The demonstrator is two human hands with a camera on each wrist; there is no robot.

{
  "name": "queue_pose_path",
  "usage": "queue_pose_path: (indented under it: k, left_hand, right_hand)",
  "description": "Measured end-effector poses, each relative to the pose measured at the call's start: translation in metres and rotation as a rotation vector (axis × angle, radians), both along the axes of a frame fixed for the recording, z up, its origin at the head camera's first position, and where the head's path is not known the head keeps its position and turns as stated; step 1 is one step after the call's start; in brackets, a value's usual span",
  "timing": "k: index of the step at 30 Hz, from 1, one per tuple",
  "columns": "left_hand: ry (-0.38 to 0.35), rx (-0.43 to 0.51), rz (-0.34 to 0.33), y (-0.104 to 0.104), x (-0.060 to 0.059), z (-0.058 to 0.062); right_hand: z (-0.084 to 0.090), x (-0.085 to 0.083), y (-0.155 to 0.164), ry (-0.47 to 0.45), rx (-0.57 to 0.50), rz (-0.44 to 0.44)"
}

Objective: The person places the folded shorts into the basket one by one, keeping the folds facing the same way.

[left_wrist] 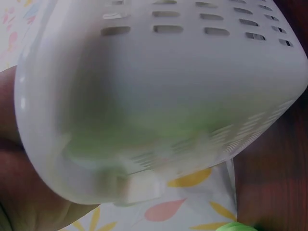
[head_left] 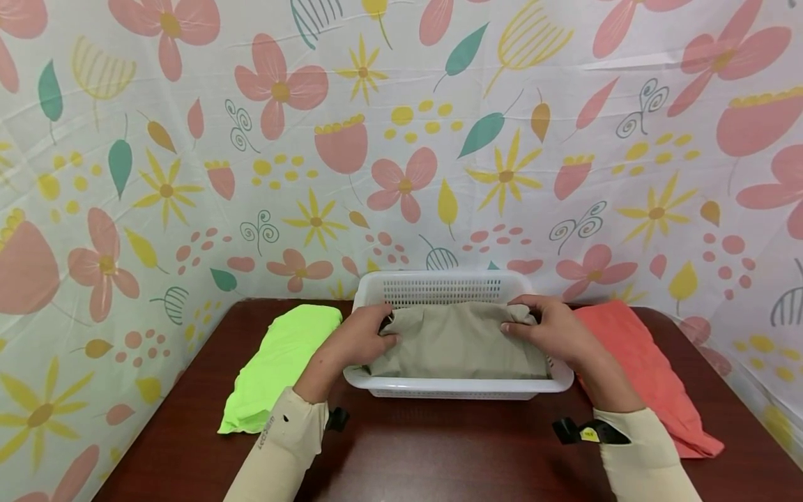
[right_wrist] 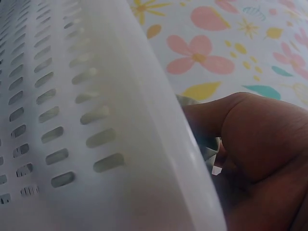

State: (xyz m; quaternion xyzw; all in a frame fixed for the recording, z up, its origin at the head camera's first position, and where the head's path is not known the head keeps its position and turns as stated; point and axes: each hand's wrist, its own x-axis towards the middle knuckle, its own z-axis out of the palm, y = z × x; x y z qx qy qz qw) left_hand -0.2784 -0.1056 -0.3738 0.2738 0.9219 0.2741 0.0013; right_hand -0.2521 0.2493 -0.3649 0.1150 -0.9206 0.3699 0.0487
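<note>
In the head view, a folded khaki cloth (head_left: 461,345) lies inside a white perforated plastic basket (head_left: 458,385). My left hand (head_left: 356,336) grips the cloth's left end, thumb on its near face. At the opposite end my right hand (head_left: 557,329) pinches the fabric between thumb and fingers. The basket's wall (left_wrist: 192,72) fills most of the left wrist view and hides the left fingertips. Over the rim in the right wrist view, a bit of the cloth (right_wrist: 186,100) shows beside the right hand (right_wrist: 264,139).
A neon-green folded cloth (head_left: 282,362) lies left of the basket on the dark brown table (head_left: 439,446). To the right is a coral-red cloth (head_left: 649,376), partly behind the right forearm. A flower-printed sheet (head_left: 401,139) hangs behind the table.
</note>
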Motion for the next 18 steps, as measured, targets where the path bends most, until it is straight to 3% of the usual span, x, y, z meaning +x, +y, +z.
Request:
queue_pose_path:
  k: [18]
  left_hand:
    - [0.014,-0.058,0.013,0.0037,0.0021,-0.0019]
  right_hand:
    - [-0.0042,-0.0015,-0.0052,0.047,0.136,0.022]
